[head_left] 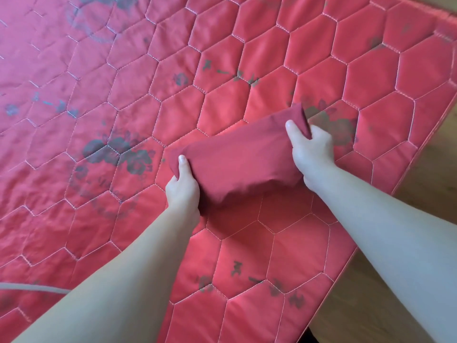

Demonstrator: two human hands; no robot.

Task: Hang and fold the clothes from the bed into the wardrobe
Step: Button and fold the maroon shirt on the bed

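A dark red folded garment (241,159) forms a compact bundle just above the red quilted bed cover (123,82). My left hand (183,186) grips its near left end, thumb on top and fingers underneath. My right hand (310,151) grips the far right end, thumb on top, fingers curled round the edge. Both forearms reach in from the bottom of the view. The wardrobe is not in view.
The bed cover has hexagon stitching and dark floral prints. Its edge runs diagonally down the right side, with wooden floor (420,191) beyond it. A pale curved cord or seam (37,288) lies at the lower left.
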